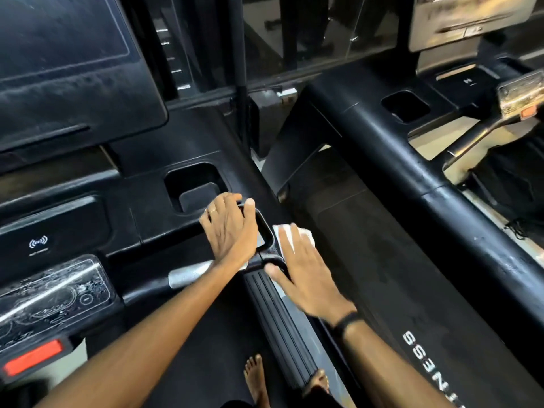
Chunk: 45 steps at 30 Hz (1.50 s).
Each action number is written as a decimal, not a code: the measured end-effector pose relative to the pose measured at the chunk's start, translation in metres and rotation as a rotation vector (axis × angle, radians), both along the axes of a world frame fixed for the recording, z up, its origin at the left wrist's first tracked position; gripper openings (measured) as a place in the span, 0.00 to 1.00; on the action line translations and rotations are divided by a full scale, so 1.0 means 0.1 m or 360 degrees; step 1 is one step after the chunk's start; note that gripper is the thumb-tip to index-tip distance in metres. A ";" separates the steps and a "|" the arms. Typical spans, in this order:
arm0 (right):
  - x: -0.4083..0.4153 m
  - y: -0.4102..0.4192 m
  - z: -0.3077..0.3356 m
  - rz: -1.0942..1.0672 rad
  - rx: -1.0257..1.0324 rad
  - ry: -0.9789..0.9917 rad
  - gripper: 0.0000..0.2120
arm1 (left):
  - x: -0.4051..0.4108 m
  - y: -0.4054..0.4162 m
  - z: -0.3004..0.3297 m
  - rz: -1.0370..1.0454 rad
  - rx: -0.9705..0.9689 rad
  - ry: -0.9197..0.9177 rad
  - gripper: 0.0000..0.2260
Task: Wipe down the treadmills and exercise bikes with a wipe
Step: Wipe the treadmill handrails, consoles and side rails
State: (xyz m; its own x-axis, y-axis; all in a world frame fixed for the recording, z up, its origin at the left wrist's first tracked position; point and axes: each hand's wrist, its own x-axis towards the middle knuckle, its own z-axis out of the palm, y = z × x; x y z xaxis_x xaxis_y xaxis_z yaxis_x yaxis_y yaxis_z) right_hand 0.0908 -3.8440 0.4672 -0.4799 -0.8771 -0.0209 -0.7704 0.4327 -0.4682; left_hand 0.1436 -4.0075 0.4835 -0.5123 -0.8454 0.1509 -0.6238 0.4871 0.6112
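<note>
Glossy black plastic console (153,201), ribbed matt handrail (276,313), white cloth wipe (294,234)

glass partition (318,33), black wristband (347,322), gold ring (212,211)

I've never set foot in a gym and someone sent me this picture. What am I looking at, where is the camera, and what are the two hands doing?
The camera sits on a person's head, looking forward and down at their own arms. They stand barefoot on a black treadmill; its dark screen is at upper left and a red stop button at lower left. A second treadmill stands alongside on the right. The right hand, fingers straight, presses a white wipe against the outer side of the near treadmill's handrail, where it meets the console. The left hand rests on the console by a loop-shaped grip, near a cup holder. It holds nothing that I can see.
</note>
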 end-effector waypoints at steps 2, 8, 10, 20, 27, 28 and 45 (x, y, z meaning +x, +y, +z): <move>0.14 0.34 0.02 -0.0074 0.0065 -0.0091 0.36 | 0.07 -0.18 0.02 -0.0120 -0.0133 -0.0116 0.10; -0.16 0.06 -0.06 -0.0615 0.0370 -0.0881 0.41 | 0.09 -0.68 0.08 -0.0433 -0.0131 -0.0146 0.05; -0.48 -0.35 -0.13 -0.0687 0.0312 -0.1096 0.40 | 0.08 -0.75 0.13 -0.0401 -0.0061 -0.0080 0.06; -0.37 -0.66 -0.11 0.0181 0.0183 -0.0018 0.41 | -0.10 -1.03 0.12 -0.0516 -0.0366 -0.0262 0.14; -0.27 -0.10 -0.05 -0.0301 0.0294 -0.0757 0.39 | -0.15 -1.07 0.01 -0.0574 -0.0636 -0.0475 0.19; -0.36 -0.22 -0.08 -0.0430 0.0319 -0.0924 0.40 | -0.16 -1.06 0.03 -0.0555 -0.0637 -0.0498 0.19; -0.16 -0.53 0.03 -0.0060 0.0194 -0.0145 0.39 | -0.20 -1.09 0.03 -0.0261 -0.0570 -0.0546 0.21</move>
